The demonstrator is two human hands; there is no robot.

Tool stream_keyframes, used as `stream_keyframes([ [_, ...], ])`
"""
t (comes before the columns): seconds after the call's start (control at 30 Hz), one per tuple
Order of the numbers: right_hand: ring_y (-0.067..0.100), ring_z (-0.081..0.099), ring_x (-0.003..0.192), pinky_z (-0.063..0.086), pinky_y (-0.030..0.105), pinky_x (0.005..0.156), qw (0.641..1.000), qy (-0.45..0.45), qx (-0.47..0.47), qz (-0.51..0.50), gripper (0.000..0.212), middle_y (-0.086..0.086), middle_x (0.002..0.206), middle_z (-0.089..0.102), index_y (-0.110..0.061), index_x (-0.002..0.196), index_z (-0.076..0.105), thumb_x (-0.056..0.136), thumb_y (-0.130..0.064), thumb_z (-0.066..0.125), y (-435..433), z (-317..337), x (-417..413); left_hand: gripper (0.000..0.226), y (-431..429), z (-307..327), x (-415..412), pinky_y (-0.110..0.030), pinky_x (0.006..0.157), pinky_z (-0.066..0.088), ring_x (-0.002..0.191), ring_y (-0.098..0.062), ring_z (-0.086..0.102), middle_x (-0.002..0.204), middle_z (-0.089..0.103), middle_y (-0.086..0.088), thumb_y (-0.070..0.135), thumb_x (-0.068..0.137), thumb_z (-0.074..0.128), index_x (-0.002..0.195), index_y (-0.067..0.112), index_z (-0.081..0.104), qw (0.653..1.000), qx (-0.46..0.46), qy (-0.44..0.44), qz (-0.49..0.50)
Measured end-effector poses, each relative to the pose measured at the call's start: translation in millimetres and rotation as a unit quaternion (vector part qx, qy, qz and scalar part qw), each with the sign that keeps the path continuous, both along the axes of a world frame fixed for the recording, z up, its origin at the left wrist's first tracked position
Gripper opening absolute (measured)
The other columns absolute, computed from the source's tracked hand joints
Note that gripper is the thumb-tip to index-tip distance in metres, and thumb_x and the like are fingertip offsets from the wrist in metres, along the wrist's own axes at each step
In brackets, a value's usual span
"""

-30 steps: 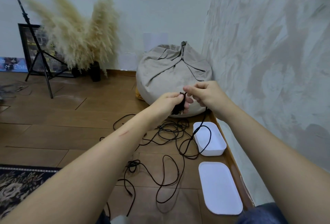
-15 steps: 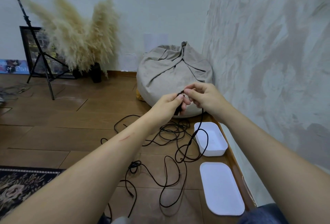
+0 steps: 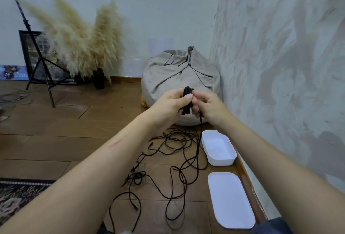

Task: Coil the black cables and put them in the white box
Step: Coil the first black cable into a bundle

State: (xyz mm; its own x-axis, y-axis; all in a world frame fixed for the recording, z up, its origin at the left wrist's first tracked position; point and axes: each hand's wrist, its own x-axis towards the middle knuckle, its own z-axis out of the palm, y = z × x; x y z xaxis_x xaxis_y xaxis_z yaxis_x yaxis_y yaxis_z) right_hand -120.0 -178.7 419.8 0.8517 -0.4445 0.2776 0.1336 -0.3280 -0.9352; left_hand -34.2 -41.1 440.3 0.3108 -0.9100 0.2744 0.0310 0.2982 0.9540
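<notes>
Both hands at frame centre, left hand (image 3: 170, 101) and right hand (image 3: 209, 106) gripping a small coil (image 3: 187, 101) between them, cable (image 3: 179, 161) trailing to floor below, open box (image 3: 218, 148) lower right.

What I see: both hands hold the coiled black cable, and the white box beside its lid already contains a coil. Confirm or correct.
One error: the white box holds no coil; the head view shows it empty. The left hand and right hand do hold the coiled black cable, and the box sits beside its lid.
</notes>
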Motion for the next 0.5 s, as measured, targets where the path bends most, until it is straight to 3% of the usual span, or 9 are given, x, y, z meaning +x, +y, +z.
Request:
stream_keyframes([
  [0.1,0.011,0.054,0.061,0.044,0.026,0.059,0.994,0.074,-0.073,0.028,0.027,0.005,0.078,0.062,-0.021,0.087,0.064,0.106,-0.016,0.046,12,-11,5,0.019,-2,2,5,-0.024,0.077,0.055,0.08,-0.012,0.062,0.084,0.059,0.0,0.002,0.107,0.041,0.111,0.005,0.06,0.997,-0.018,0.037,0.067],
  [0.17,0.013,0.053,0.06,0.043,0.025,0.056,0.983,0.131,-0.114,0.067,0.024,0.004,0.074,0.063,-0.026,0.097,0.064,0.107,-0.018,0.044,22,-17,11,0.02,-4,-3,9,-0.022,0.075,0.055,0.079,-0.01,0.061,0.083,0.059,0.001,0.003,0.107,0.042,0.111,0.006,0.061,0.987,-0.017,0.027,0.154],
  [0.3,0.006,0.047,0.052,0.038,0.02,0.052,0.961,0.163,-0.19,0.12,0.021,-0.002,0.067,0.058,-0.019,0.101,0.067,0.103,-0.013,0.047,36,-10,17,0.021,-7,-17,20,-0.011,0.073,0.048,0.077,-0.006,0.058,0.085,0.058,0.001,0.004,0.107,0.04,0.114,0.004,0.059,0.937,0.007,-0.093,0.337],
  [0.4,0.007,0.045,0.058,0.037,0.02,0.058,0.958,0.153,-0.217,0.105,0.019,-0.003,0.068,0.055,-0.004,0.102,0.07,0.1,-0.008,0.051,30,2,15,0.021,-6,-29,25,-0.014,0.068,0.048,0.077,-0.006,0.057,0.085,0.058,0.003,0.007,0.107,0.038,0.112,0.008,0.058,0.922,0.058,-0.172,0.343],
  [0.5,0.006,0.048,0.059,0.039,0.021,0.061,0.949,0.174,-0.243,0.102,0.016,-0.001,0.068,0.058,-0.008,0.091,0.069,0.099,-0.01,0.056,19,10,8,0.022,-6,-40,25,-0.011,0.059,0.045,0.073,-0.003,0.056,0.085,0.06,0.002,0.01,0.108,0.038,0.106,0.009,0.059,0.913,0.117,-0.241,0.309],
])
